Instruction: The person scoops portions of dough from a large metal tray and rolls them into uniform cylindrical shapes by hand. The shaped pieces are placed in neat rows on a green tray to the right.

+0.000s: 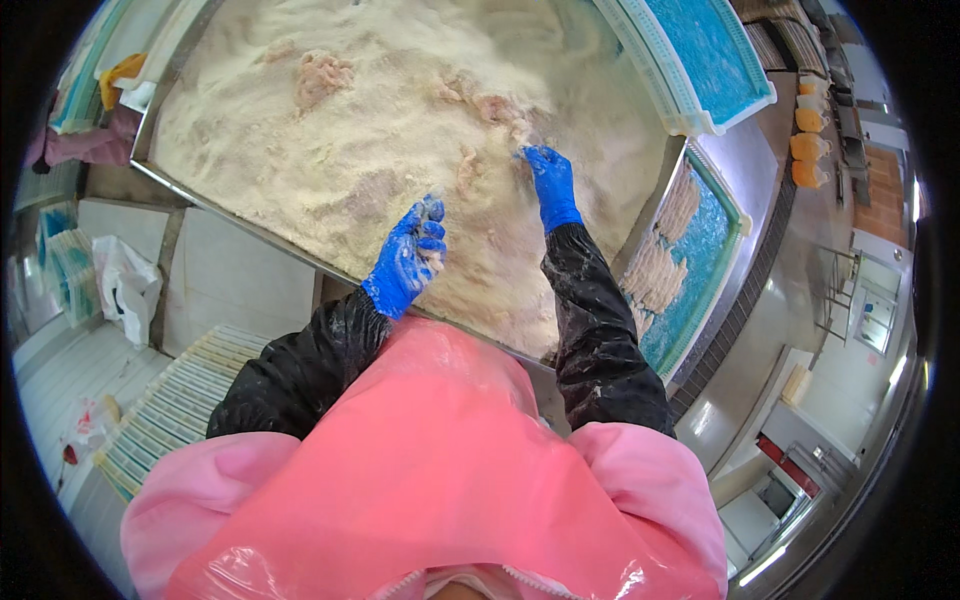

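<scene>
Before me a wide metal-rimmed tray (225, 212) is filled with pale breading powder (247, 150). My right hand (553, 184), in a blue glove, pinches the near end of a powder-coated strip of raw meat (519, 129). Left of it, my left hand (411, 251) is above the tray's near side, palm turned inward with curled fingers. Coating clings to that glove; whether a small piece lies inside the fingers is unclear. A raw meat clump (322, 75) rests on the powder farther off, and a smaller piece (469, 169) lies between my hands.
At right, a blue-lined plastic tray (709, 247) holds rows of coated meat strips (656, 277). Another blue-lined tray (701, 56) sits above the breading tray's far right corner. Stacked slatted trays (202, 382) stand at my left. Another person's pink sleeve (90, 142) shows at far left.
</scene>
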`<action>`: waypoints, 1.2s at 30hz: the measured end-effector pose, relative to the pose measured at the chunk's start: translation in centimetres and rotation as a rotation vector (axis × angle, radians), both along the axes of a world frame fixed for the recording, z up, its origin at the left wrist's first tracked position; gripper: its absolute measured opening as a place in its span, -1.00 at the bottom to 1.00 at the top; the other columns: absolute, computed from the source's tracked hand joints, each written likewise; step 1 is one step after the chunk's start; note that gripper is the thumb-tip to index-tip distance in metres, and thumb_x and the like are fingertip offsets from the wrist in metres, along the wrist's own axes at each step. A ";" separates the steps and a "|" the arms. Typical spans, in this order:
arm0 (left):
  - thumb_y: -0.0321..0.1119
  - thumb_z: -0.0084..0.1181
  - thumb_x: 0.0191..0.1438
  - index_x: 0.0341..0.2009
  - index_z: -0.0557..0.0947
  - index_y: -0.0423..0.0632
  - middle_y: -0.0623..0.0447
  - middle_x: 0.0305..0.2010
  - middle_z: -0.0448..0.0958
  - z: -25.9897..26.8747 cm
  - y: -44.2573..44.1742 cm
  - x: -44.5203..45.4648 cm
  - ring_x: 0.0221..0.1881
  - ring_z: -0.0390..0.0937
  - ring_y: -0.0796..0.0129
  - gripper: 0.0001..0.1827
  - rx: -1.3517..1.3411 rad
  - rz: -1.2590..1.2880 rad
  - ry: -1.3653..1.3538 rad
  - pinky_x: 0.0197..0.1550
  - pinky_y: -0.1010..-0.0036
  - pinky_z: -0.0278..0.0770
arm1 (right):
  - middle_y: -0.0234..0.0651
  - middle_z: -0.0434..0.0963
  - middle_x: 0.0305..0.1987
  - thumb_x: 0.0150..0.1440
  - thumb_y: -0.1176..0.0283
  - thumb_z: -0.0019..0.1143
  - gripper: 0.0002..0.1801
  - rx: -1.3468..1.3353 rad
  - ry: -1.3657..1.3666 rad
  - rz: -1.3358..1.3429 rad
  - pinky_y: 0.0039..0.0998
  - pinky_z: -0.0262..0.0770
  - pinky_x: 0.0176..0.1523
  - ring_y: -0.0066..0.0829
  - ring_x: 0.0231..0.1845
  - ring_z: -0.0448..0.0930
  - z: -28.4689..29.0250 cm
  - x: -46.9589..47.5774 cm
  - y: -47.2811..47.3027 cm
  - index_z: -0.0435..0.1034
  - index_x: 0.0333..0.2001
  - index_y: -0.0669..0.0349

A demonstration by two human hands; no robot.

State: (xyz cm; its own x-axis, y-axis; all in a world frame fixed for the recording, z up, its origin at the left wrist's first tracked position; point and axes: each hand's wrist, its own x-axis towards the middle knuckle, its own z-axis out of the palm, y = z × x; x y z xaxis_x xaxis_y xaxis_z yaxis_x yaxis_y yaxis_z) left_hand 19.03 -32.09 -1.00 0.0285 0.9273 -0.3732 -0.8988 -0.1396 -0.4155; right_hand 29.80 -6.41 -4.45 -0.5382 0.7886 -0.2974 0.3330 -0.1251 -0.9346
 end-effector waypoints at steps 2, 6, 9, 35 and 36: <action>-0.16 -0.07 0.27 -0.02 0.51 0.08 0.23 -0.39 0.49 -0.4 0.5 -0.6 -0.54 0.25 0.58 -0.75 0.059 -0.025 -0.037 -0.55 0.67 0.23 | -0.35 0.62 -0.30 0.15 0.31 0.06 -0.76 -0.105 0.119 0.018 -0.54 0.37 -0.12 -0.57 -0.31 0.51 2.6 0.9 -0.9 0.54 -0.31 0.26; -0.14 -0.04 0.25 -0.06 0.52 0.07 0.23 -0.44 0.47 -0.3 0.9 -0.7 -0.53 0.28 0.57 -0.75 0.104 -0.092 -0.099 -0.55 0.67 0.25 | -0.38 0.58 -0.42 0.19 0.27 0.01 -0.74 -0.225 0.029 0.124 -0.56 0.35 -0.32 -0.62 -0.47 0.46 1.2 5.7 -1.3 0.51 -0.35 0.23; -0.15 -0.04 0.25 -0.07 0.53 0.05 0.22 -0.43 0.49 -0.1 1.4 -0.9 -0.54 0.30 0.58 -0.75 0.036 -0.096 -0.025 -0.55 0.68 0.27 | -0.35 0.56 -0.49 0.19 0.31 0.02 -0.76 -0.264 -0.129 0.120 -0.55 0.37 -0.47 -0.59 -0.56 0.47 1.9 8.1 -3.2 0.49 -0.38 0.25; -0.24 -0.12 0.28 0.21 0.40 0.10 0.08 -0.04 0.59 0.5 2.3 0.6 -0.25 0.58 0.45 -0.59 0.121 -0.092 0.064 -0.46 0.61 0.47 | -0.14 0.55 -0.16 0.02 0.35 0.15 -0.67 0.827 -0.239 0.186 -0.27 0.46 -0.04 -0.13 -0.13 0.55 1.4 -2.4 6.0 0.50 -0.09 0.13; -0.25 -0.12 0.27 0.22 0.40 0.08 0.08 -0.03 0.58 0.9 2.2 0.5 -0.20 0.58 0.45 -0.59 0.166 -0.086 0.051 -0.34 0.58 0.52 | -0.13 0.57 -0.19 0.04 0.32 0.16 -0.68 0.689 -0.189 0.156 -0.28 0.47 -0.07 -0.12 -0.16 0.58 2.2 -1.9 5.7 0.51 -0.11 0.15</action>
